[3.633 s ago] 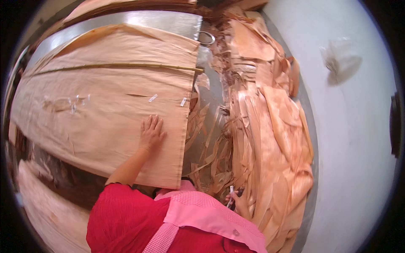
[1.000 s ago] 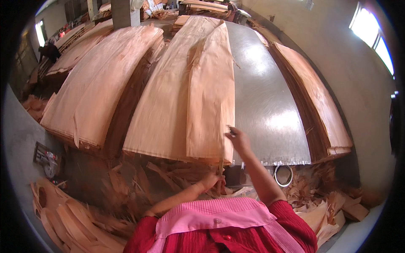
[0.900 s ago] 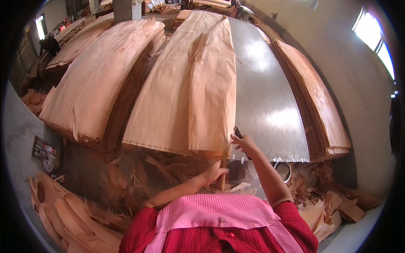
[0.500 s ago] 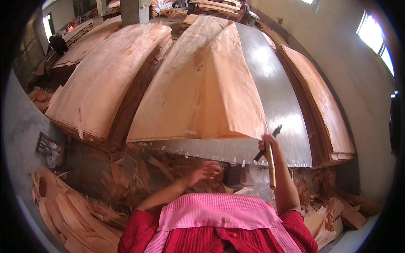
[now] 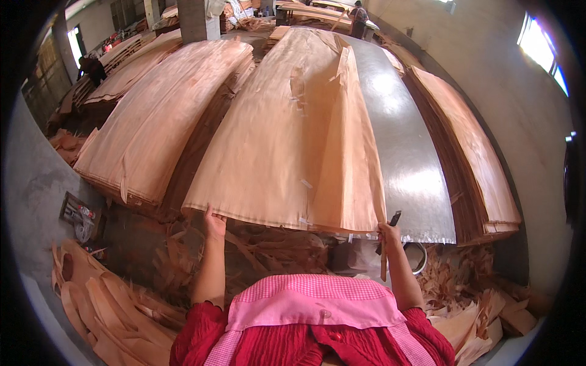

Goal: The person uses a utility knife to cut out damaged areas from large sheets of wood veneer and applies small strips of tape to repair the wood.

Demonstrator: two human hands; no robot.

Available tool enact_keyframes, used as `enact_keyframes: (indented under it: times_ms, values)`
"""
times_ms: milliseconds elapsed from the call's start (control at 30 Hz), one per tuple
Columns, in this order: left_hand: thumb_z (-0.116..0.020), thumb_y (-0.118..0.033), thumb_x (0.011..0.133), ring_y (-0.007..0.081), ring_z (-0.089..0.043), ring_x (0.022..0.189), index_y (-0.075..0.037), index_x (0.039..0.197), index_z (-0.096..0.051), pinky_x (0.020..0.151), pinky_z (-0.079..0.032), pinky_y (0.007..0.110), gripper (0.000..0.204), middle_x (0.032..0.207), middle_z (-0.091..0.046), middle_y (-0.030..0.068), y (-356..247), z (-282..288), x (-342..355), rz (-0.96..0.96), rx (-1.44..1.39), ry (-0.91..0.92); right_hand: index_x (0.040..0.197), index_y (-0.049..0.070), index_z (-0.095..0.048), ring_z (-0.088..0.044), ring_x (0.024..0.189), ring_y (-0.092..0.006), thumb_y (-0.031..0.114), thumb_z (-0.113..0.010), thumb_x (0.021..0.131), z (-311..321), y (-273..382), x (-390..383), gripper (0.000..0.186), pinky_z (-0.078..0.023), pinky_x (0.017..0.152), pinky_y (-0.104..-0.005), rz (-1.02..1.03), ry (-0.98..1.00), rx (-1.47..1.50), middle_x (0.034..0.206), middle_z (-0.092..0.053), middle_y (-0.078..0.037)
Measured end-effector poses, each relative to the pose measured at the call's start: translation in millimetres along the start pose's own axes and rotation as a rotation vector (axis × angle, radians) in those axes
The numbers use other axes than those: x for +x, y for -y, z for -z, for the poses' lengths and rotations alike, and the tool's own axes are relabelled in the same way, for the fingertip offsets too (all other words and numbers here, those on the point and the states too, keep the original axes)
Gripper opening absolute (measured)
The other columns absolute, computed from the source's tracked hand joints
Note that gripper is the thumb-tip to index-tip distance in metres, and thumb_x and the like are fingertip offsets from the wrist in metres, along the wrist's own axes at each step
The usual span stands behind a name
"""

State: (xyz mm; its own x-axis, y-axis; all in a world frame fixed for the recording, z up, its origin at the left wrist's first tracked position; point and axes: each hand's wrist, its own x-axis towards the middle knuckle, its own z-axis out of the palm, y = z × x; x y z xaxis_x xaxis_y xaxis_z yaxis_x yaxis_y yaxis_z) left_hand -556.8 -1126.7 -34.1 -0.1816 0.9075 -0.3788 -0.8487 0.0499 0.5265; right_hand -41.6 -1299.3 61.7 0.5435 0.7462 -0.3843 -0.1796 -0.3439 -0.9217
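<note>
My left hand pinches the near left edge of a wide peach-coloured veneer sheet, fingers closed on it. My right hand is closed round a black-handled cutter and a narrow wooden strip at the sheet's near right corner. The sheet has a long folded ridge along its right side and small pale tape pieces on it. Beside it on the right is a bare, shiny metal tabletop.
Veneer stacks lie left and right. Veneer scraps cover the floor below. A metal ring is under the table's edge. A pillar, windowed right wall and two other people are behind.
Since half a second ago, my left hand has moved left and up onto the sheet's edge, my right hand slightly down. The sheet's near edge has come down over the metal top.
</note>
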Motion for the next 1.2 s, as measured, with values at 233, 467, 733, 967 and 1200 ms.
enact_keyframes:
  times_ms: [233,467,733,967,1200]
  values:
    - [-0.043,-0.017,0.087,0.0288,-0.047,0.109,0.002,0.119,-0.042,0.093,-0.038,0.045,0.037,0.119,-0.048,0.0137,31.0,32.9,-9.4,0.042,0.025,-0.194,0.063,0.008,-0.050,-0.039,0.033,-0.0110,0.008,-0.058,0.072,66.6,-34.0,-22.5,0.012,-0.029,0.032,-0.0240,-0.037,-0.170,-0.041,0.047,-0.043,0.000]
    - [-0.041,-0.013,0.087,0.0289,-0.046,0.110,0.002,0.119,-0.042,0.093,-0.039,0.044,0.035,0.120,-0.047,0.0160,47.4,13.9,-94.7,-0.005,0.065,-0.197,0.075,0.003,-0.055,-0.039,0.034,-0.0105,0.005,-0.057,0.071,123.3,-77.5,-68.2,0.005,-0.031,0.032,-0.0229,-0.053,-0.242,0.040,0.051,-0.047,0.000]
    - [-0.050,0.002,0.079,0.0285,-0.049,0.105,0.004,0.114,-0.043,0.090,-0.041,0.044,0.035,0.111,-0.051,0.0153,84.4,-7.0,-44.4,0.169,0.026,-0.122,0.070,0.003,-0.056,-0.042,0.036,-0.0100,0.003,-0.058,0.069,147.7,-49.8,-10.6,0.002,-0.029,0.033,-0.0224,0.091,-0.210,0.132,0.051,-0.048,0.000]
    - [-0.053,0.001,0.073,0.0293,-0.054,0.094,0.003,0.101,-0.051,0.083,-0.044,0.043,0.028,0.101,-0.054,0.0148,142.4,-15.0,20.9,0.148,0.076,-0.159,0.071,0.004,-0.055,-0.043,0.038,-0.0095,0.006,-0.059,0.069,174.0,-16.8,52.6,0.004,-0.031,0.034,-0.0216,-0.019,-0.181,-0.045,0.052,-0.049,-0.001]
    - [-0.056,-0.017,0.079,0.0280,-0.052,0.102,0.002,0.108,-0.050,0.088,-0.041,0.043,0.035,0.112,-0.053,0.0133,73.0,0.6,-7.4,-0.051,-0.125,-0.191,0.072,0.006,-0.054,-0.041,0.037,-0.0081,0.005,-0.058,0.071,174.4,-58.7,24.4,0.004,-0.031,0.033,-0.0211,-0.100,-0.184,-0.001,0.053,-0.048,0.001]
